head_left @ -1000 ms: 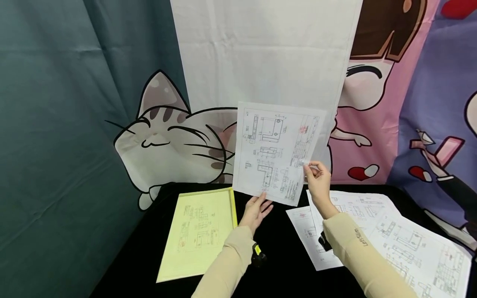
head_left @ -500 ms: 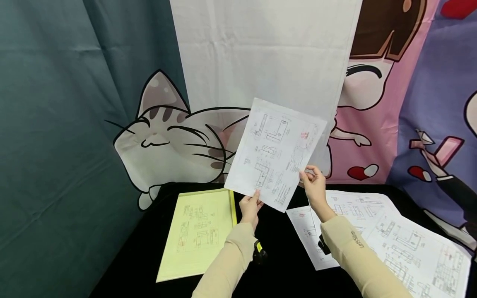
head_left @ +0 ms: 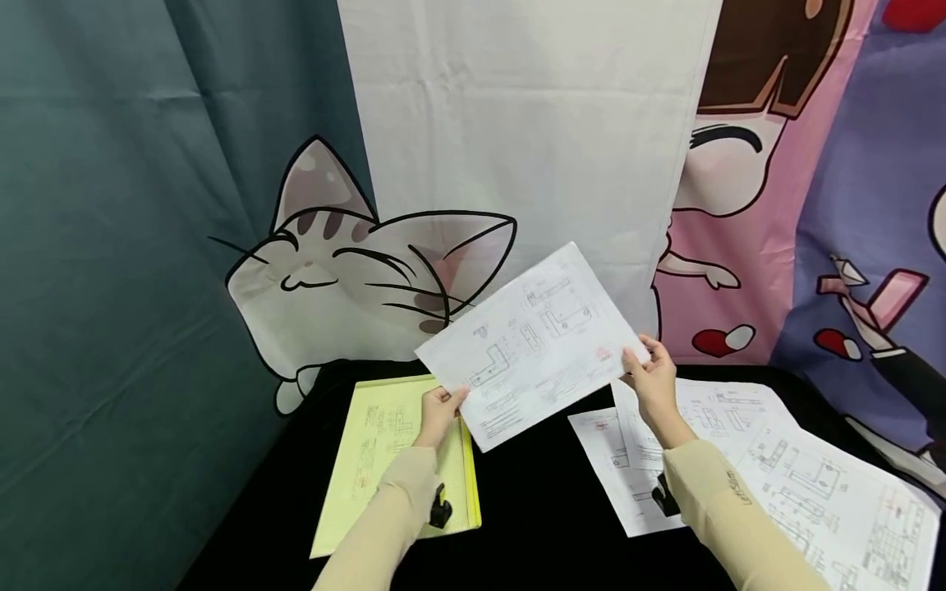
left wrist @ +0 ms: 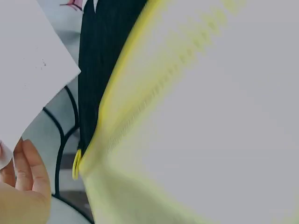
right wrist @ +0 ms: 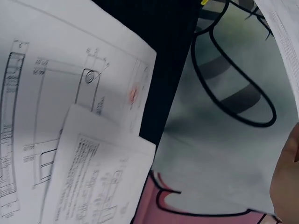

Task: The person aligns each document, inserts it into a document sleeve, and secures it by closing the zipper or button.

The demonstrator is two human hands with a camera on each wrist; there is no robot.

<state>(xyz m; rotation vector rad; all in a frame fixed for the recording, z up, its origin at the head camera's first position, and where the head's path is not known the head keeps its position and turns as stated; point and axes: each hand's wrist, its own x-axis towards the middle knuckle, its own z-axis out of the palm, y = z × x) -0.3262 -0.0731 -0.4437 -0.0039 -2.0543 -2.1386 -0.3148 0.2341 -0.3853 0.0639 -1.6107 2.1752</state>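
A white sheet of paper (head_left: 532, 345) printed with a technical drawing is held up tilted over the black table. My left hand (head_left: 439, 414) pinches its lower left edge, thumb on the printed face. My right hand (head_left: 654, 382) pinches the sheet near its right corner. In the left wrist view, the left hand's fingers (left wrist: 32, 168) lie behind the paper's edge. At the right border of the right wrist view, part of the right hand (right wrist: 286, 182) shows beside the sheet. Below the left hand lies a yellow zip folder (head_left: 347, 501) with a drawing visible through its cover.
Several more drawing sheets (head_left: 805, 492) lie overlapping on the right of the black table (head_left: 547, 509). Behind the table hangs a curtain (head_left: 532, 123) with a cartoon cat and figures. Dark wrist cameras (head_left: 441, 510) sit under the sleeves.
The held sheet has turned clockwise from near upright to a slant and come lower. My left hand has moved left over the folder; the right hand has shifted slightly right.
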